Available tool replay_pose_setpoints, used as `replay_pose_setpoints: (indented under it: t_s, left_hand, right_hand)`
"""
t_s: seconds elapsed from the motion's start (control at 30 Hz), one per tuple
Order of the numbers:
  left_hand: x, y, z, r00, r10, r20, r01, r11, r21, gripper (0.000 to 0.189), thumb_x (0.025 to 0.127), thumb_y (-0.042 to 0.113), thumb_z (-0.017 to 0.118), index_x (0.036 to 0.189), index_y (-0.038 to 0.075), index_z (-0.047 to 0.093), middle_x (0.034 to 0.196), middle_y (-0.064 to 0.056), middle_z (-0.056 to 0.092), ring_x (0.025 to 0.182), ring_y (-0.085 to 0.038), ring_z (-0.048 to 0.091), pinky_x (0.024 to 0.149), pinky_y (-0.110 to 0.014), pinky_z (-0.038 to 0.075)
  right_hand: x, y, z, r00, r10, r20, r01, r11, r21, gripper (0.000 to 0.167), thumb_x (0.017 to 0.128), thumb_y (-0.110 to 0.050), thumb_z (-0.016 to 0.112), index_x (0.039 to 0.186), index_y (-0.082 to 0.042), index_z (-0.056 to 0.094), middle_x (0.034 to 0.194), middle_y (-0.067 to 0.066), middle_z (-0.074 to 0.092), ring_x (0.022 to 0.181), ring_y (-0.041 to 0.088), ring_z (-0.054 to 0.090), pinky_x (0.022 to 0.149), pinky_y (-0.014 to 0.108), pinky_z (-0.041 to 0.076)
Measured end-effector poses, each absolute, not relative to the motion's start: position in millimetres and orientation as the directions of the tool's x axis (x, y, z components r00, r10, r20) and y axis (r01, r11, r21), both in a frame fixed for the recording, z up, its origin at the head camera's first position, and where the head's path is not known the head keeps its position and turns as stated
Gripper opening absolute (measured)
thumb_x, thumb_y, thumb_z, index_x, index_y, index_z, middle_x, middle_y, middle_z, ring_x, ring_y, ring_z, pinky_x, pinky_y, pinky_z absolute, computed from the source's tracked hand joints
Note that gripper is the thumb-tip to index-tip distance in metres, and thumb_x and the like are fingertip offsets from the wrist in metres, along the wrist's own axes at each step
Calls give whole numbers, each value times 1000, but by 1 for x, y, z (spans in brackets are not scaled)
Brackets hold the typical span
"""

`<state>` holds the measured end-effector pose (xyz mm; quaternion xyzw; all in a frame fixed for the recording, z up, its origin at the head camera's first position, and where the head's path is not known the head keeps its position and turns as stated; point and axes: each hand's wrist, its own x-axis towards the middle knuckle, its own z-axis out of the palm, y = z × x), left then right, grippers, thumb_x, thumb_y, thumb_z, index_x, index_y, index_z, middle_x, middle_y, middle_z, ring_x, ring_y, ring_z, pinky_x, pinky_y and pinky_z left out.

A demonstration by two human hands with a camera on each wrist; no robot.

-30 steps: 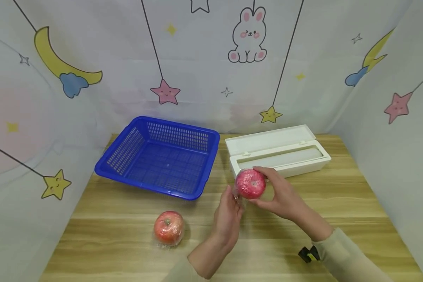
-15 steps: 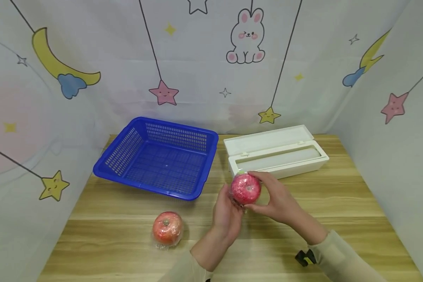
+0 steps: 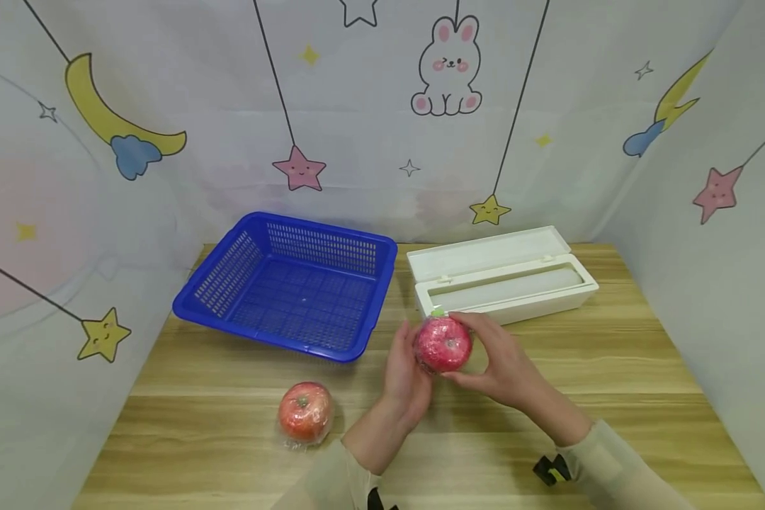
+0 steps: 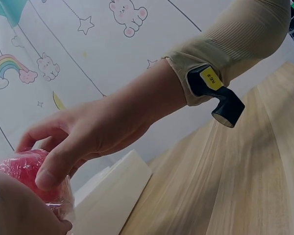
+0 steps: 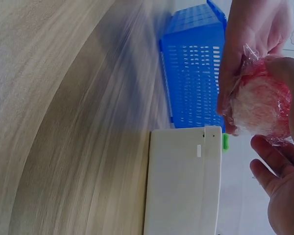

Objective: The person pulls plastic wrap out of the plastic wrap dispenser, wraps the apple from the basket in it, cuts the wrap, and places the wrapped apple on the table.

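Note:
A red apple (image 3: 444, 345) wrapped in clear plastic film is held above the table between my two hands. My right hand (image 3: 508, 368) grips it from the right, thumb below and fingers over the top. From the left, my left hand (image 3: 404, 393) lies against its side and underside, the fingers fairly straight along the film in the right wrist view. Loose crinkled film (image 5: 250, 53) sticks up beside the apple there. Another film-wrapped apple (image 3: 305, 413), red and orange, sits on the table to the left of my left hand.
A blue plastic basket (image 3: 372, 312) stands at the back left. Behind my hands is a long white box (image 3: 529, 309), lid raised, with a pale roll (image 3: 510, 287) inside. Printed cloth (image 3: 357, 127) walls the wooden table (image 3: 637, 397) at the back and sides.
The held apple has moved slightly left and nearer to me, closer into my left palm. Less loose film shows below it. The basket, box and other apple have stayed put.

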<state>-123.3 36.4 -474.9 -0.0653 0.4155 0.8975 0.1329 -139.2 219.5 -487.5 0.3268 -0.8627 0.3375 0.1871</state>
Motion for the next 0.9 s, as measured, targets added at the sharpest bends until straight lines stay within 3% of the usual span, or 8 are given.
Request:
replay_pose_setpoints:
  t_s: [0.23,0.37,0.5,0.6,0.73,0.9]
  left_hand:
    - [-128,34,-479,-945,227,-236,-326,-582,745,68,114,42,26,157,-10,37,161,-25,44,153,-34,39,128,-42,28]
    - [-131,28,-482,-943,241,-228,-321,-488,812,66,113,42,33,157,-6,40,160,-22,46,151,-33,41,126,-44,30]
    - [-126,13,-483,-966,194,-172,-219,-252,943,58,112,38,46,153,-3,49,155,-19,53,145,-34,48,121,-48,37]
    - [-118,-4,-482,-979,200,-34,-39,-24,999,51,111,29,56,150,-4,53,151,-22,57,144,-39,52,121,-52,41]
    - [-104,-28,-483,-961,255,107,161,204,966,51,106,23,68,147,-4,57,147,-23,60,140,-41,56,117,-51,45]
    - [-85,-53,-489,-947,286,146,264,433,862,59,104,38,71,150,5,57,147,-15,62,133,-36,63,107,-54,54]
  right_hand:
    - [-138,220,-489,-712,-448,541,-696,551,-460,95,69,-22,99,151,-8,54,135,10,67,122,30,65,98,53,59]
    - [-137,221,-488,-723,-449,525,-685,564,-462,96,70,-24,100,152,-9,53,137,10,66,125,29,64,100,53,58]
    - [-135,221,-489,-729,-458,508,-681,554,-479,96,69,-23,101,151,-8,54,138,9,66,125,29,65,98,52,60]
    - [-132,217,-492,-727,-484,487,-687,530,-498,94,69,-22,101,149,-7,55,141,9,66,125,28,65,97,51,60]
    - [-127,209,-496,-724,-532,439,-687,502,-525,93,69,-22,102,149,-7,56,142,8,66,126,28,66,99,50,60]
    - [-120,193,-504,-716,-595,365,-681,481,-552,91,72,-27,100,150,-6,56,142,8,66,127,28,66,102,49,58]
